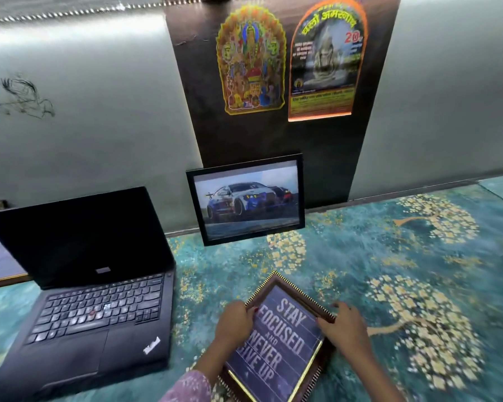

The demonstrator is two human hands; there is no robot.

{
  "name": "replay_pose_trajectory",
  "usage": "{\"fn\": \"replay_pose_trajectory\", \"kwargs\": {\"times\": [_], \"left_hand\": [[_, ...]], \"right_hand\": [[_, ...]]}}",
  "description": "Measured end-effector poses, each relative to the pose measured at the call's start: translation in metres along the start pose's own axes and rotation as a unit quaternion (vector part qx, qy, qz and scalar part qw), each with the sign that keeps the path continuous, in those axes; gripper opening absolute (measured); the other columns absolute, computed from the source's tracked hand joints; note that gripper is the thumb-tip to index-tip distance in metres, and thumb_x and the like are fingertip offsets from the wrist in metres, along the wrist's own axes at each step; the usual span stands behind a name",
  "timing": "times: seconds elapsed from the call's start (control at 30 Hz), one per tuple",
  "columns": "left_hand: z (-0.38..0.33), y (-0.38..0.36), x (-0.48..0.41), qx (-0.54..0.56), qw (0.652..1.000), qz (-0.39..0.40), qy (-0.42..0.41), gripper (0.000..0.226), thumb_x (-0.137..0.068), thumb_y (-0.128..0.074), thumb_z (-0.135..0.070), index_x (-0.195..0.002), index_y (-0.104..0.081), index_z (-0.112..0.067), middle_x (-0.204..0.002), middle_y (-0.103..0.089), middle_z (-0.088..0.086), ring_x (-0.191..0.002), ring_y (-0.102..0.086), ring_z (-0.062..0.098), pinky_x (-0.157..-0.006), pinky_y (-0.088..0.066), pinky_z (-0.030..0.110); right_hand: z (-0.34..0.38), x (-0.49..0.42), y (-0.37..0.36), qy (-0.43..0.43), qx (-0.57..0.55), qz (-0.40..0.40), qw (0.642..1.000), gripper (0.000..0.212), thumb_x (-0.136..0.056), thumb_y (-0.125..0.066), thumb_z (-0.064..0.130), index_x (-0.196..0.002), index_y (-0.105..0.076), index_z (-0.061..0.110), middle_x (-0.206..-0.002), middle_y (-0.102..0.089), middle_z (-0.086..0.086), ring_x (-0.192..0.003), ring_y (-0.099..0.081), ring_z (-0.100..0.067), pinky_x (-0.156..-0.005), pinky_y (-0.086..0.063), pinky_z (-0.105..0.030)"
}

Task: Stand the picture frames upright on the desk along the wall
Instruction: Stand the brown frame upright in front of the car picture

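A black frame with a car picture [246, 199] stands upright on the desk, leaning against the dark wall panel. Nearer to me lies a brown frame with gold trim [276, 340] that reads "Stay focused and never give up", turned at an angle on the teal patterned desk cover [389, 271]. My left hand [234, 322] grips its left edge, thumb on the glass. My right hand [343, 324] holds its right edge. Both forearms enter from the bottom of the view.
An open black laptop [90, 288] sits on the left of the desk, its screen dark. Two colourful religious posters [251, 59] [325, 59] hang on the dark panel [198, 111] above the car frame. Grey wall runs left and right.
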State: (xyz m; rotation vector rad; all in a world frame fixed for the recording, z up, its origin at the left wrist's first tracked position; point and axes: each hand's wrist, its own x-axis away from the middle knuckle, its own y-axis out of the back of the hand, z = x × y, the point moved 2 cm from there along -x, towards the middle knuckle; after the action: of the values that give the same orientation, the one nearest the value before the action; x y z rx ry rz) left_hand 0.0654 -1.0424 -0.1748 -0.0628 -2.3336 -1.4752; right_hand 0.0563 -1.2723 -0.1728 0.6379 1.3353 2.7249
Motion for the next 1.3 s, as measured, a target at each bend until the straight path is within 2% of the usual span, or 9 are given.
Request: {"fn": "replay_pose_trajectory", "kwargs": {"times": [0.2, 0.3, 0.37, 0.47, 0.6, 0.7, 0.97, 1.1, 1.3], "left_hand": [[-0.031, 0.046, -0.013, 0.227, 0.966, -0.072, -0.1, 0.019, -0.094, -0.042, -0.026, -0.077, -0.045, -0.019, -0.083, -0.048, -0.001, -0.079, -0.049, 0.016, -0.064, -0.038, 0.021], [-0.039, 0.061, -0.019, 0.468, 0.879, -0.033, -0.087, 0.01, -0.092, -0.049, -0.025, -0.083, -0.053, -0.019, -0.099, -0.061, 0.018, -0.088, -0.061, 0.028, -0.08, -0.053, 0.047], [-0.042, 0.064, -0.02, 0.558, 0.826, 0.009, -0.081, 0.01, -0.093, -0.048, -0.02, -0.089, -0.055, -0.015, -0.095, -0.065, 0.018, -0.074, -0.068, 0.022, -0.069, -0.059, 0.04], [-0.04, 0.06, -0.029, 0.588, 0.801, 0.086, -0.069, 0.035, -0.092, -0.039, -0.037, -0.108, -0.058, -0.011, -0.084, -0.073, 0.002, -0.068, -0.072, 0.011, -0.059, -0.059, 0.025], [-0.024, 0.054, -0.036, 0.607, 0.757, 0.24, -0.022, 0.105, -0.049, -0.043, -0.087, -0.117, -0.061, -0.01, -0.108, -0.07, 0.012, -0.105, -0.065, 0.028, -0.086, -0.054, 0.039], [-0.012, 0.046, -0.038, 0.606, 0.721, 0.33, 0.066, 0.101, -0.062, -0.028, -0.086, -0.113, -0.063, -0.005, -0.118, -0.065, 0.018, -0.111, -0.06, 0.032, -0.096, -0.048, 0.046], [-0.013, 0.039, -0.033, 0.498, 0.77, 0.382, 0.111, 0.063, -0.082, -0.033, -0.062, -0.1, -0.071, -0.014, -0.107, -0.072, 0.006, -0.108, -0.06, 0.023, -0.097, -0.044, 0.037], [-0.018, 0.042, -0.041, 0.49, 0.785, 0.354, 0.133, 0.041, -0.09, -0.044, -0.033, -0.072, -0.069, -0.006, -0.069, -0.075, 0.007, -0.068, -0.071, 0.019, -0.074, -0.055, 0.032], [-0.019, 0.033, -0.046, 0.512, 0.782, 0.333, 0.123, 0.056, -0.093, -0.043, -0.014, -0.044, -0.07, -0.008, -0.05, -0.07, 0.005, -0.048, -0.068, 0.016, -0.063, -0.056, 0.03]], "right_hand": [[0.013, -0.008, 0.021, -0.014, -0.362, -0.005, 0.932, 0.076, -0.078, -0.065, 0.037, -0.137, -0.017, 0.027, -0.142, -0.036, -0.014, -0.124, -0.042, -0.033, -0.103, -0.038, -0.051], [0.036, -0.013, 0.038, 0.033, -0.456, 0.038, 0.888, 0.06, -0.082, -0.062, 0.019, -0.128, -0.024, 0.028, -0.116, -0.054, -0.009, -0.097, -0.058, -0.023, -0.086, -0.049, -0.042], [0.053, -0.018, 0.046, 0.101, -0.428, 0.052, 0.897, 0.041, -0.085, -0.058, 0.007, -0.115, -0.035, 0.023, -0.097, -0.055, 0.006, -0.082, -0.052, -0.004, -0.07, -0.047, -0.024], [0.062, -0.036, 0.048, 0.116, -0.425, 0.033, 0.897, 0.031, -0.086, -0.055, 0.005, -0.113, -0.046, 0.015, -0.11, -0.06, -0.008, -0.094, -0.06, -0.021, -0.078, -0.053, -0.033], [0.063, -0.049, 0.044, 0.126, -0.445, 0.008, 0.886, 0.018, -0.086, -0.053, 0.003, -0.1, -0.056, 0.013, -0.092, -0.063, -0.001, -0.086, -0.06, -0.019, -0.056, -0.054, -0.015], [0.071, -0.046, 0.042, 0.156, -0.442, 0.028, 0.883, 0.021, -0.086, -0.05, -0.002, -0.09, -0.057, 0.018, -0.089, -0.062, -0.001, -0.082, -0.06, -0.016, -0.055, -0.053, -0.012], [0.077, -0.042, 0.035, 0.18, -0.483, 0.071, 0.854, 0.014, -0.082, -0.06, 0.007, -0.091, -0.057, 0.017, -0.088, -0.066, -0.006, -0.082, -0.063, -0.021, -0.057, -0.056, -0.018], [0.07, -0.043, 0.035, 0.186, -0.496, 0.09, 0.844, 0.077, -0.031, -0.081, 0.061, -0.092, -0.061, 0.019, -0.082, -0.075, 0.004, -0.079, -0.069, -0.01, -0.058, -0.057, -0.021], [0.07, -0.042, 0.035, 0.191, -0.507, 0.096, 0.835, 0.08, -0.028, -0.082, 0.062, -0.092, -0.062, 0.017, -0.082, -0.076, 0.005, -0.079, -0.07, -0.011, -0.06, -0.057, -0.022]]}}
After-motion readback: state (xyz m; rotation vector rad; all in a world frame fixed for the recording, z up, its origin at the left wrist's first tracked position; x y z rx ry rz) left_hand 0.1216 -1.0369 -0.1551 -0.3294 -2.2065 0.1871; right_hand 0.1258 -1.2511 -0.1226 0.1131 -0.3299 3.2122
